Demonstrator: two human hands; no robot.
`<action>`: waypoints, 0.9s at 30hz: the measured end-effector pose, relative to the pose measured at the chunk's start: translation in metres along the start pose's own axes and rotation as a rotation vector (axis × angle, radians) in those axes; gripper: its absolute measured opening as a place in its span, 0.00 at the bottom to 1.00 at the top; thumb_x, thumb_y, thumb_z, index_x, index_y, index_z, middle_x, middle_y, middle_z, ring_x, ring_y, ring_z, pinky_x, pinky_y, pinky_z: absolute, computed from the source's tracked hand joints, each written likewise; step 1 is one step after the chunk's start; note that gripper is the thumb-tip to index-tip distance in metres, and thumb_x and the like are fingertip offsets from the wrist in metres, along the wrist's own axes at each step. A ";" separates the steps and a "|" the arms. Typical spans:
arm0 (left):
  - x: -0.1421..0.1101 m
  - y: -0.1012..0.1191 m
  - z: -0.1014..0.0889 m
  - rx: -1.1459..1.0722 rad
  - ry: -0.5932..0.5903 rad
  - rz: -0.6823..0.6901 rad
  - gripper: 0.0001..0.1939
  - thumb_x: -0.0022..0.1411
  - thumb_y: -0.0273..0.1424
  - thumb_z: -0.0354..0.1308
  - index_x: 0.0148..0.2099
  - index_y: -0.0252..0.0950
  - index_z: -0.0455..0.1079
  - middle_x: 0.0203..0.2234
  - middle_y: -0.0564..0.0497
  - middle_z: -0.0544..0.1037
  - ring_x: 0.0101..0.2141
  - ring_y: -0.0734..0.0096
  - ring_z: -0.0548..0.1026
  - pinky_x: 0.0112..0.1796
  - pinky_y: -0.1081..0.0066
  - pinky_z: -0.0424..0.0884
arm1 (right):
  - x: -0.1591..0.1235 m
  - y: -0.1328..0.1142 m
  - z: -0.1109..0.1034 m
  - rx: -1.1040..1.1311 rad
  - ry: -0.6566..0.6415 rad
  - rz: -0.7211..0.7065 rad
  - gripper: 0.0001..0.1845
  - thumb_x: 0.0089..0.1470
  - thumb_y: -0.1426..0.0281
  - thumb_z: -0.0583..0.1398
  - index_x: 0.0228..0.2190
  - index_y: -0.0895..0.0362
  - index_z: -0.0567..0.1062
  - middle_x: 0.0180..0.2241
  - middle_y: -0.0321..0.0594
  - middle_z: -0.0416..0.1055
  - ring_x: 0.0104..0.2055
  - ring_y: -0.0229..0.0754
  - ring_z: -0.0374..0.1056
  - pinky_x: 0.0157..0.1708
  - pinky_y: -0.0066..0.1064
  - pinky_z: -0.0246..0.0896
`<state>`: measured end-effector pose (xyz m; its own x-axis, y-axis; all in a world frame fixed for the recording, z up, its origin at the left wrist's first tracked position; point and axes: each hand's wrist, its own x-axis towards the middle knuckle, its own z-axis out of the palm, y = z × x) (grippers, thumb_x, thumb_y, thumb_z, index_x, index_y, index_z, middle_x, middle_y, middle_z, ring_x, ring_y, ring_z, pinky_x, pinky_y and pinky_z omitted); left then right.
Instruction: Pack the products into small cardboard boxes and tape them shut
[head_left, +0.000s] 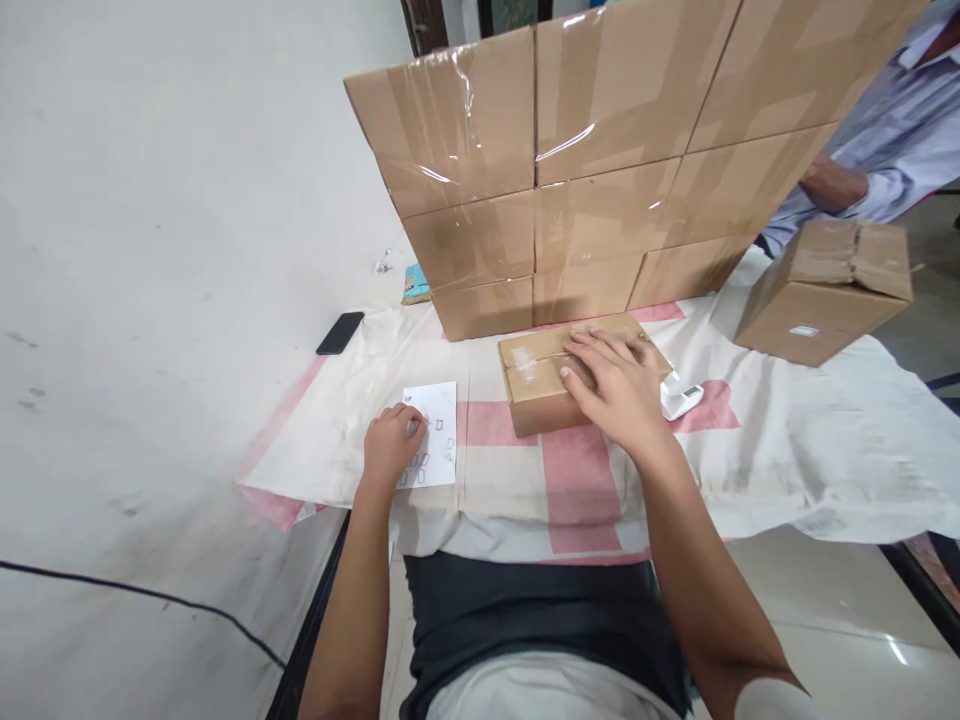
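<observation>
Fingers spread and gripping nothing, the right hand is resting atop the flat carton, behind which stacked cartons are standing. Left of it, the left hand is curling over the paper (whether pinching anything, I cannot tell). A careless rightward shove would be risking the white gadget beside the carton.

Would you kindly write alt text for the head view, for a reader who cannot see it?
A person's right hand rests on a cardboard box on a white-and-pink cloth, while the left hand is at a marked paper sheet. Behind stand stacked, taped boxes.
</observation>
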<state>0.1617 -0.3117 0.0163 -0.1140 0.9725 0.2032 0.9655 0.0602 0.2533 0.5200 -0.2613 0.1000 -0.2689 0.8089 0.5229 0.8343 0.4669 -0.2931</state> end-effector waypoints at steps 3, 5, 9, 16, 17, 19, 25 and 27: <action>-0.009 0.000 0.001 0.117 0.046 0.047 0.08 0.67 0.33 0.52 0.38 0.41 0.72 0.39 0.47 0.82 0.45 0.55 0.76 0.43 0.60 0.64 | -0.009 -0.023 -0.007 0.150 -0.032 -0.117 0.23 0.70 0.60 0.49 0.58 0.49 0.76 0.62 0.41 0.72 0.70 0.56 0.59 0.68 0.57 0.47; -0.012 -0.002 0.002 0.127 0.038 0.047 0.08 0.68 0.33 0.52 0.38 0.42 0.72 0.39 0.47 0.82 0.45 0.55 0.77 0.43 0.60 0.64 | -0.013 -0.049 -0.001 0.307 -0.105 -0.255 0.23 0.70 0.60 0.50 0.58 0.45 0.76 0.62 0.39 0.73 0.70 0.53 0.60 0.68 0.55 0.51; -0.015 -0.006 0.003 0.118 0.021 0.013 0.07 0.66 0.34 0.54 0.41 0.42 0.73 0.36 0.46 0.82 0.44 0.54 0.78 0.43 0.59 0.65 | 0.001 -0.102 0.051 0.786 -0.321 -0.377 0.23 0.70 0.66 0.49 0.60 0.45 0.73 0.59 0.39 0.75 0.63 0.45 0.68 0.62 0.43 0.64; -0.017 -0.010 0.001 0.076 -0.034 0.022 0.06 0.62 0.31 0.56 0.40 0.42 0.74 0.38 0.47 0.83 0.45 0.54 0.78 0.45 0.59 0.66 | 0.029 -0.133 0.166 1.066 -0.524 -0.049 0.31 0.60 0.83 0.48 0.61 0.53 0.70 0.52 0.40 0.80 0.53 0.42 0.74 0.55 0.39 0.69; -0.018 -0.010 0.000 0.061 -0.045 0.026 0.06 0.62 0.31 0.56 0.40 0.42 0.73 0.38 0.47 0.83 0.45 0.54 0.78 0.45 0.59 0.66 | 0.027 -0.131 0.175 1.030 -0.518 -0.074 0.33 0.59 0.84 0.49 0.61 0.52 0.70 0.51 0.39 0.80 0.56 0.43 0.72 0.58 0.40 0.66; -0.020 -0.010 -0.001 0.031 -0.062 0.026 0.04 0.61 0.30 0.56 0.39 0.42 0.72 0.39 0.48 0.83 0.46 0.54 0.78 0.47 0.58 0.66 | 0.021 -0.128 0.185 0.949 -0.487 -0.148 0.34 0.56 0.85 0.51 0.60 0.52 0.71 0.52 0.39 0.80 0.61 0.44 0.68 0.62 0.41 0.61; -0.026 -0.011 -0.004 -0.131 -0.043 -0.021 0.03 0.61 0.29 0.54 0.36 0.43 0.67 0.43 0.49 0.84 0.49 0.56 0.77 0.50 0.59 0.69 | 0.013 -0.121 0.191 0.807 -0.439 -0.169 0.27 0.56 0.84 0.53 0.53 0.54 0.76 0.51 0.40 0.79 0.59 0.44 0.69 0.61 0.39 0.61; -0.028 -0.012 -0.004 -0.232 -0.006 -0.038 0.03 0.60 0.28 0.53 0.35 0.43 0.65 0.46 0.49 0.84 0.49 0.58 0.78 0.50 0.60 0.69 | 0.014 -0.120 0.193 0.828 -0.411 -0.134 0.25 0.56 0.84 0.53 0.50 0.53 0.77 0.47 0.39 0.80 0.57 0.44 0.69 0.59 0.38 0.63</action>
<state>0.1526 -0.3405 0.0109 -0.1470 0.9720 0.1835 0.8807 0.0442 0.4716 0.3231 -0.2373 -0.0118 -0.6191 0.7190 0.3157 0.2177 0.5434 -0.8108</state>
